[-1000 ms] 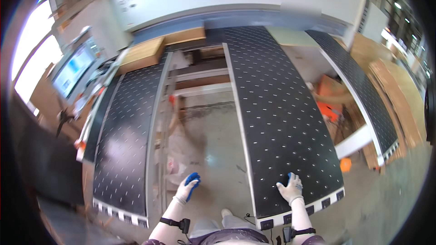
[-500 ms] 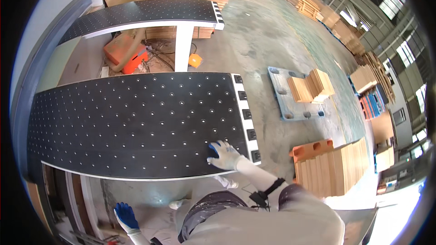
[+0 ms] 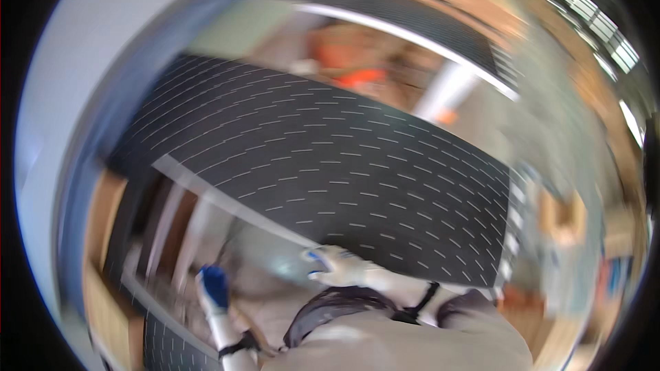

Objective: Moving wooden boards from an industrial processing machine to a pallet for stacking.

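Both my hands wear white gloves with blue palms. My right hand is at the near edge of a long black table top dotted with small studs that blur into streaks. Its fingers and thumb are apart with nothing between them; whether it touches the edge I cannot tell. My left hand hangs lower and to the left, beside the table, blue palm showing, fingers stretched out and blurred. It holds nothing that I can see.
A second black studded table stands beyond, with an orange machine below it. A grey-blue rail curves along the left. Another black studded surface shows at lower left. Light wooden boards are stacked on the right.
The view has swung left, smearing the scene. My right hand has moved off the table's right part to its near edge. The left hand still hangs beside the table, now nearer the right hand.
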A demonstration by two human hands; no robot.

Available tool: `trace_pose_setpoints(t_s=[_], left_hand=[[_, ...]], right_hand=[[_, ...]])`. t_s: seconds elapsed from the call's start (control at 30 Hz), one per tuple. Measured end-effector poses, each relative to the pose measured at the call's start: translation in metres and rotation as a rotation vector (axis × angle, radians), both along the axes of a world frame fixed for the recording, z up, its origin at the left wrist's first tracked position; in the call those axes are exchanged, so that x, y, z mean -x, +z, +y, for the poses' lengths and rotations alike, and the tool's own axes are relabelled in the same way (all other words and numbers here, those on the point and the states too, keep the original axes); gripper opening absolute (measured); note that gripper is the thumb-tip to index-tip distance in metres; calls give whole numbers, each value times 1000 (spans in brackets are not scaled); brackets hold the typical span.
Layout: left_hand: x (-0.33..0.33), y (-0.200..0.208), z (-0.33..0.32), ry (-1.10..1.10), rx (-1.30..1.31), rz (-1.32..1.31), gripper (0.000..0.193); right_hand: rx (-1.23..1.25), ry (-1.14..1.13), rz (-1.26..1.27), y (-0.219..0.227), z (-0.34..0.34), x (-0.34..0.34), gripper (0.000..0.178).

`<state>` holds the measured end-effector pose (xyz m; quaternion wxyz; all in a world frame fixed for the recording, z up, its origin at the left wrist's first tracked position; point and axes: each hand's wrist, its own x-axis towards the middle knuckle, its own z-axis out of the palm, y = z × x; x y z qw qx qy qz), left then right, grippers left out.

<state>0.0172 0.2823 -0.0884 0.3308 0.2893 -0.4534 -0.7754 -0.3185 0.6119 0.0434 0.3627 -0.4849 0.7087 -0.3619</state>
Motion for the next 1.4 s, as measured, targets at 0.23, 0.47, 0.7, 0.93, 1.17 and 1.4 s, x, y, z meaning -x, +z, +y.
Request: trace_pose_setpoints(t_s=[0.23,0.47,0.7,0.93,1.17,1.4], left_hand=[[-74,96,18,750,-210,62,49],[-186,101,28,1228,-170,237,50],[-203,116,-25,1454,-291,348,39],[-206,85,-98,1694,-10,-294,44],[-198,116,-177,1919,-429,-638,106],[-192,132,-194,1946,-503,-459,101]], right_hand=[[-30,403,-111,21,-220,-15,61],[-136,729,-346,4,-402,-150,58],[-309,775,-653,-7,-537,-282,58],[-546,737,-838,-21,-677,-419,54],[-766,869,-1140,-7,-764,-502,61],[-706,896,-740,-69,-824,-589,67]])
